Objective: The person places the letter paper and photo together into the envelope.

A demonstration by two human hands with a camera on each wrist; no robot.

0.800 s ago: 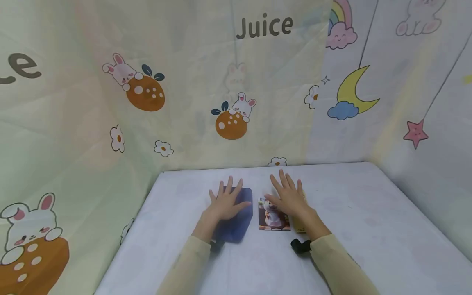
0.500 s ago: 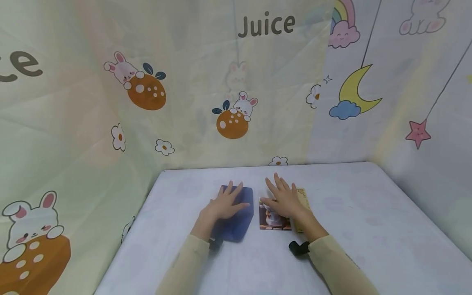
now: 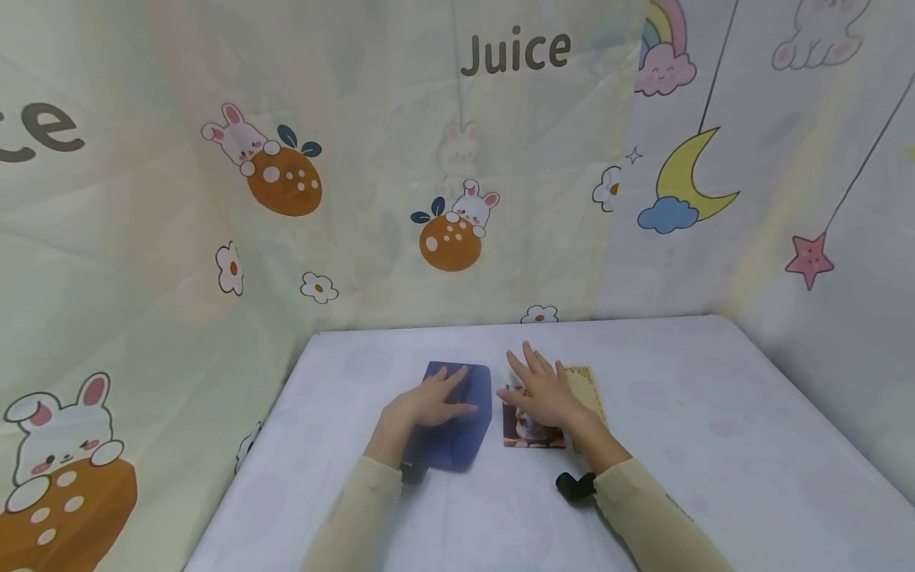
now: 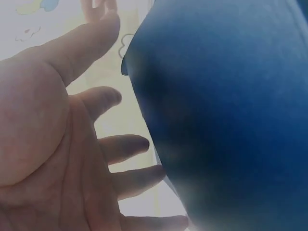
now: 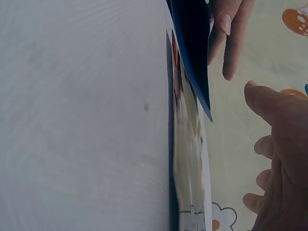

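In the head view, a deep-blue, flat, four-sided sheet with a slanting lower corner (image 3: 460,441) lies beneath the left hand (image 3: 432,401), its visible part running from one o'clock round to six o'clock of that hand. The left hand's fingers are extended and spread. The left wrist view shows the palm and loosely straight fingers beside the sheet's long edge, with the lower fingertips very near it; whether they touch cannot be told.

The right hand (image 3: 546,395) is at three o'clock from the left, its fingers likewise straight and fanned apart. From it, the blue sheet lies between eight and nine o'clock. A small rectangular card with a dark-brown printed picture (image 3: 525,433) shows at seven o'clock, partly covered by the hand. A pale-yellow oblong card with a speckled golden border (image 3: 584,388) shows between two and three o'clock, partly hidden by the hand and forearm. In the right wrist view the cards and sheet appear almost edge-on, with the right hand's fingertips apart from them.

A black, rounded device (image 3: 574,487) sits at five o'clock from the right hand, by the cuff of the cream-coloured sleeve (image 3: 654,508). All this is on a white tabletop (image 3: 715,421).
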